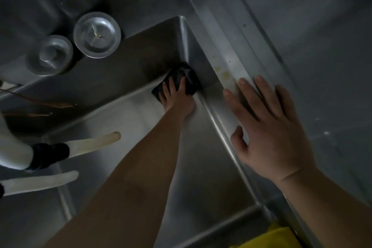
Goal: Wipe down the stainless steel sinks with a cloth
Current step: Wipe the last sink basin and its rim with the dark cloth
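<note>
The sink (205, 147) is dull grey steel with yellowish stains on its rim, the cloth (181, 80) black, and a yellow item (269, 237) shows at the bottom edge.

dim light, steel wall panel (322, 36)

Basin floor (124, 110) open near cloth (188, 78); round strainers (96, 34) far left; spouts (94, 143) overhang left.

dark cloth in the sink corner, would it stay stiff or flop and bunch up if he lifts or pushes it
The dark cloth probably flops: it lies crumpled in folds under the left hand, moulded into the sink corner. It looks light, since flat fingers alone seem to move it. Pushed along the smooth steel, it would likely slide and bunch up rather than keep its shape.
</note>
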A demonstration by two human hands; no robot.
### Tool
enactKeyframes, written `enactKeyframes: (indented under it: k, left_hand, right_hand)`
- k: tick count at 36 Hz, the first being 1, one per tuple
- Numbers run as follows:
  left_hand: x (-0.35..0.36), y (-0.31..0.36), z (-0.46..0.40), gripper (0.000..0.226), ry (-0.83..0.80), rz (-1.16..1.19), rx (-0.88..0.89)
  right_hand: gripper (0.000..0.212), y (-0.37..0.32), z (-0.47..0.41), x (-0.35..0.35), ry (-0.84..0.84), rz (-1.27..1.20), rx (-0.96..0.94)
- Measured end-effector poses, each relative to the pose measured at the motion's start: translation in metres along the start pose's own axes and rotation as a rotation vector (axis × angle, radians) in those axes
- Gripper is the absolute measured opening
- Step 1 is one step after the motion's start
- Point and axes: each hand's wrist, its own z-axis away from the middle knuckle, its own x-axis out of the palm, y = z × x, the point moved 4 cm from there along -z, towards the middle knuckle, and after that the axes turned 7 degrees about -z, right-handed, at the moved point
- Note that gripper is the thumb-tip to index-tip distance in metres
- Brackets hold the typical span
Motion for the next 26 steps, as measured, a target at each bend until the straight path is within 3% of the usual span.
enactKeyframes:
  k: [10, 20, 23, 26]
  left_hand:
    - [0.046, -0.001, 0.055, 0.072, 0.005, -0.101, 0.177]
    - [0.159, -0.009, 0.215, 0.076, -0.142, -0.39, 0.667]
    - [0.17, -0.005, 0.234, 0.08, -0.085, -0.459, 0.684]
    - [0.176, -0.005, 0.235, 0.079, -0.129, -0.482, 0.68]
  right_hand:
    - [0.072, 0.002, 0.002, 0.003, -0.035, 0.023, 0.023]
    - [0.073, -0.001, 0.005, 0.001, -0.007, 0.028, 0.063]
    - [0.074, -0.003, 0.006, -0.001, -0.046, 0.069, 0.048]
    - [0.073, -0.004, 0.007, -0.001, -0.099, 0.115, 0.063]
